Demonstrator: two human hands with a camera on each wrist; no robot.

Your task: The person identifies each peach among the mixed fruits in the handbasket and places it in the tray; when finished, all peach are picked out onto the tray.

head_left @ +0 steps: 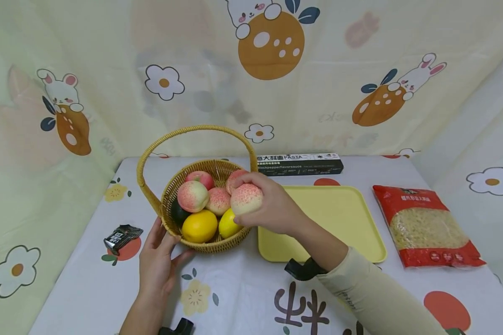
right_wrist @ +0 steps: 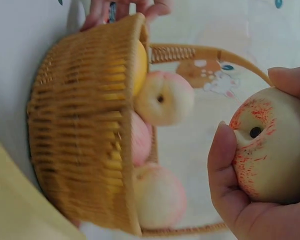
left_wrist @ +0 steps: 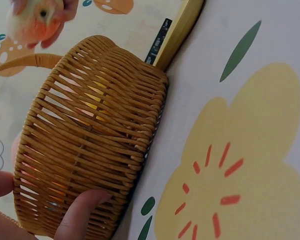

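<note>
A wicker basket [head_left: 211, 249] with a tall handle stands left of centre. My left hand [head_left: 159, 256] holds its near left side; in the left wrist view the thumb [left_wrist: 82, 212] lies against the woven wall. My right hand [head_left: 274, 204] grips a peach [head_left: 246, 199] above the basket's right side. In the right wrist view, thumb and fingers wrap this peach [right_wrist: 275, 150], clear of the rim. Inside lie more peaches [head_left: 193, 196], a red apple-like fruit [head_left: 200, 178], yellow lemon-like fruits [head_left: 200, 226] and a dark green fruit [head_left: 179, 213], partly hidden.
A yellow tray [head_left: 339, 223] lies right of the basket, partly under my right forearm. Behind it stands a dark pasta box [head_left: 299, 164]. A red bag of pasta [head_left: 429, 226] is at the far right. On the left lies a small black packet [head_left: 121, 238].
</note>
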